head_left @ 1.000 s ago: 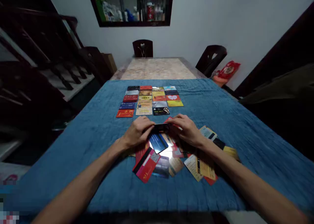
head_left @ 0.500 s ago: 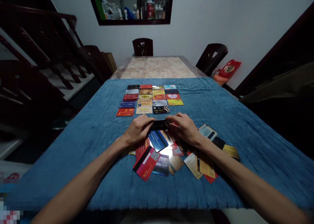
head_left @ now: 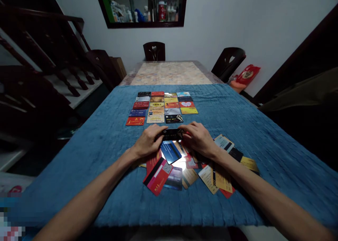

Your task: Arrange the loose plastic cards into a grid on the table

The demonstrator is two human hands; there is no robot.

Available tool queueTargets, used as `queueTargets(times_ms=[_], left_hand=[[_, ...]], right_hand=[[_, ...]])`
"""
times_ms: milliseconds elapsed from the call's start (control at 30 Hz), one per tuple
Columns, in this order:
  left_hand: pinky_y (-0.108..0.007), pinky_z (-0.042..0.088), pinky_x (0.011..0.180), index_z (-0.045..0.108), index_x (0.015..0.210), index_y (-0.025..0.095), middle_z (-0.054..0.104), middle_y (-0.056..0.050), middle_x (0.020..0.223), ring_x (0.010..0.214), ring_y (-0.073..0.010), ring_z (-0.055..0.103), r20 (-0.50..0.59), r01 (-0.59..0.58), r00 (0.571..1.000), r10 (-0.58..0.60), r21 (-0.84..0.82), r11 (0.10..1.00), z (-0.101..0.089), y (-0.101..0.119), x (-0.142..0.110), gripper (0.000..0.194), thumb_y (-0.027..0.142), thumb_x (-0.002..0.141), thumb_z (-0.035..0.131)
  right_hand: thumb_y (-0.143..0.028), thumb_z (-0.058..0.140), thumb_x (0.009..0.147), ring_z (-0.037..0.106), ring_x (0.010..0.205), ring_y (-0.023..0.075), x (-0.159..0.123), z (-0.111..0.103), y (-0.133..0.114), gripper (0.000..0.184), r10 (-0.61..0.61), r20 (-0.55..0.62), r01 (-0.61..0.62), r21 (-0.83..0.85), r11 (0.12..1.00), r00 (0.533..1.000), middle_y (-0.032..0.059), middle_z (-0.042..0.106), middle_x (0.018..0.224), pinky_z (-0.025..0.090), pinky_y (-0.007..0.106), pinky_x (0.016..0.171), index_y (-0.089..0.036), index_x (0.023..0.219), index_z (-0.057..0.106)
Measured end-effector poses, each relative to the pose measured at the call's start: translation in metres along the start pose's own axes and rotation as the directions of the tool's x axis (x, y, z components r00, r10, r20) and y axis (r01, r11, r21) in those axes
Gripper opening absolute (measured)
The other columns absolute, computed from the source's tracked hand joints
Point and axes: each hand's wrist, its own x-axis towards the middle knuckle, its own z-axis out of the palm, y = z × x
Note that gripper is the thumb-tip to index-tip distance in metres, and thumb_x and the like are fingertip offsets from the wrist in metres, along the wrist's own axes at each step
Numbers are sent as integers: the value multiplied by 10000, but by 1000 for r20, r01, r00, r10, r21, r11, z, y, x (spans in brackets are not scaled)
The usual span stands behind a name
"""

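Observation:
Between my two hands is a black card (head_left: pixel 173 134), tilted up, with a pale angular pattern at its right end. The fingers of my left hand (head_left: pixel 150 139) pinch its left end, and my right hand (head_left: pixel 198 139) grips the right end. Below lies a loose pile of cards, with a blue card (head_left: pixel 171 152) on top and a red striped card (head_left: pixel 158 176) nearer me. Gold cards (head_left: pixel 221 177) lie partly under my right forearm. Just beyond my hands, a similar black VIP card (head_left: pixel 174 119) lies flat at the front of neat card columns.
Several cards, such as a red one (head_left: pixel 135 121) and a yellow one (head_left: pixel 189 111), lie face up in four columns on the blue cloth (head_left: pixel 105 135). Past it shows the bare tabletop (head_left: pixel 171 72). Dark chairs (head_left: pixel 154 51) stand around, and a red bag (head_left: pixel 248 75) sits at right.
Almost nothing differs. Both hands keep the black card in the same place, and the whole view has shifted very slightly.

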Motion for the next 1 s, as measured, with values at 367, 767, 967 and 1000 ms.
queueTargets(times_ms=[367, 767, 967, 1000], left_hand=[[-394, 552, 868, 632, 1196, 169, 719, -79, 1049, 939, -198, 659, -6, 60, 998, -60, -43, 997, 2, 3, -2, 304, 92, 915, 547], [-395, 555, 884, 627, 1179, 176, 717, -72, 1044, 960, -199, 668, -39, 81, 996, -85, -93, 992, 1, 10, -2, 292, 85, 913, 548], [-368, 555, 872, 618, 1183, 164, 719, -75, 1041, 952, -195, 667, -54, 68, 996, -72, -74, 995, 3, 10, -3, 285, 85, 919, 546], [-361, 555, 861, 618, 1183, 160, 720, -77, 1032, 941, -195, 666, -56, 60, 996, -64, -66, 996, 3, 9, -3, 281, 89, 921, 547]], right_hand=[[-171, 588, 935, 571, 937, 247, -1, 0, -1, 289, -14, 12, 15, -25, 1000, 1000, 88, 716, 1017, 394, 370, 771, -198, 1222, 613], [-218, 677, 858, 566, 1014, 286, 1, -4, -10, 404, -26, -14, 24, -134, 991, 1000, 121, 671, 1141, 421, 422, 843, -221, 1253, 592], [-203, 663, 852, 563, 1004, 283, 1, -5, -13, 384, -46, -26, 41, -184, 982, 999, 110, 696, 1093, 403, 423, 867, -210, 1230, 598], [-204, 659, 855, 562, 996, 282, 2, -5, -13, 380, -55, -23, 50, -188, 981, 998, 108, 702, 1081, 399, 423, 864, -204, 1230, 597]])
